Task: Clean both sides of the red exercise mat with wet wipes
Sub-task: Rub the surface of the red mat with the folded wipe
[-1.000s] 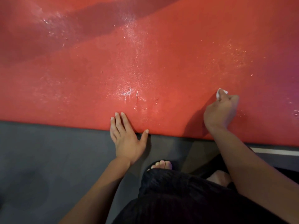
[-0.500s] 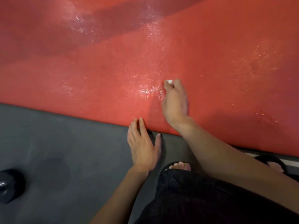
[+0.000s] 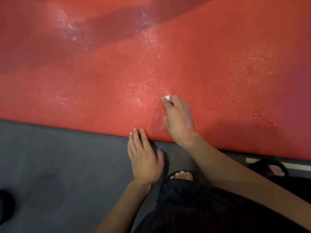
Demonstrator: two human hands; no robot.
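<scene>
The red exercise mat fills the upper frame on grey floor. At centre, the right hand pinches a white wet wipe against the mat. The left hand, fingers straight, rests flat, fingertips on the mat's near edge.

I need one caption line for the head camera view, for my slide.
Right hand rubs a white wet wipe on the red exercise mat; left hand rests flat at its near edge.

Wiping the wet red foam exercise mat

My right hand pinches a small white wet wipe on the mat; left hand flat on dark grey floor, fingertips touching mat edge.
</scene>
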